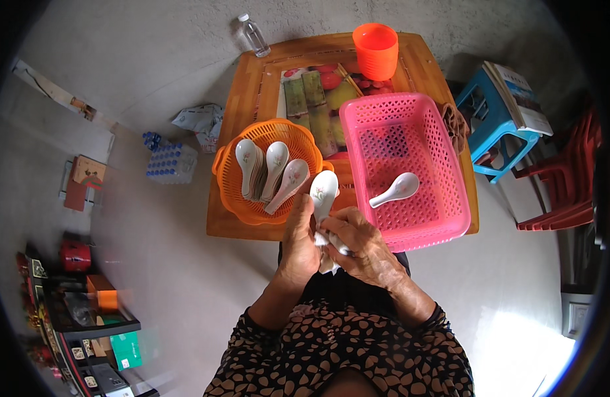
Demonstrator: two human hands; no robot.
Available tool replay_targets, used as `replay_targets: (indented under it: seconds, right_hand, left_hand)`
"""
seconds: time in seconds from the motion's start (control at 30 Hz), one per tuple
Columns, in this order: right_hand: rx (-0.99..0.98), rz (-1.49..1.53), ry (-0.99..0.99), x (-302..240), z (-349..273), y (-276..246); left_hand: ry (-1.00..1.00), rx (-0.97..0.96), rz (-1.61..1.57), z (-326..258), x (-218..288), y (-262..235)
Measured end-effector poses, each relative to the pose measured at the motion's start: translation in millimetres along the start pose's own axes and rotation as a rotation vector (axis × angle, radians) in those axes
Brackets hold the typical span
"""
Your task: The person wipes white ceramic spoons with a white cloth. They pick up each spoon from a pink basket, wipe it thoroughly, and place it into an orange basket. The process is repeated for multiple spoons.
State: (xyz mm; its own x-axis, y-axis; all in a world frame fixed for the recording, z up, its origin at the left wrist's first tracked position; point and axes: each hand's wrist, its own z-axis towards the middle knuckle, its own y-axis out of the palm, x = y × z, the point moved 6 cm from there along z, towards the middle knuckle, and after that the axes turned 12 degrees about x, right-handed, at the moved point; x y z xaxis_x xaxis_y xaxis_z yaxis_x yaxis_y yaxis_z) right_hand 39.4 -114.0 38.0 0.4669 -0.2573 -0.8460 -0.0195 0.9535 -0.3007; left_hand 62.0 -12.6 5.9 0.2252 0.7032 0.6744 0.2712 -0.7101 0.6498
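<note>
The person sits at the near edge of a small square wooden table with a picture-printed top, and everything is best placed from that table. Just off its near edge, over the lap, the left hand is wrapped around the handle of a white ceramic soup spoon with a small flower print, bowl pointing up and away towards the table. The right hand is curled against the lower handle with a bit of white cloth bunched under its fingers. It looks like one hand steadies the spoon so the other can rub along it. Both hands are closed, fingers tight, none spread.

On the table's near-left corner sits a round orange plastic colander basket. In it lie three more white ceramic spoons, fanned side by side with their bowls towards the far side. The spot is within easy reach of the left hand.

On the table's right half, overhanging the near edge a little, lies a pink rectangular plastic basket with a perforated bottom. A single white spoon lies in it, apart from the rest, so the two baskets seem to keep two lots separate.

At the table's far edge stands an orange plastic cup. A clear plastic bottle lies on the floor beyond the far-left corner. To the right of the table stands a blue plastic stool carrying a stack of printed papers.
</note>
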Motion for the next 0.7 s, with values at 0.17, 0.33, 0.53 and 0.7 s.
replay_targets:
  seconds: [0.17, 0.33, 0.53, 0.7]
  right_hand:
    - [0.174, -0.201, -0.22, -4, 5, -1]
    - [0.322, -0.353, -0.383, -3, 22, 2]
    - [0.58, -0.448, -0.242, -2, 30, -1]
    - [0.632, -0.503, -0.092, 2, 30, 2]
  left_hand:
    - [-0.172, -0.189, -0.139, 10, -13, -14]
    - [-0.211, -0.29, -0.307, 6, -18, -7]
    - [-0.105, -0.187, -0.143, -6, -16, 11]
    - [0.013, -0.144, -0.059, -1, -13, 9]
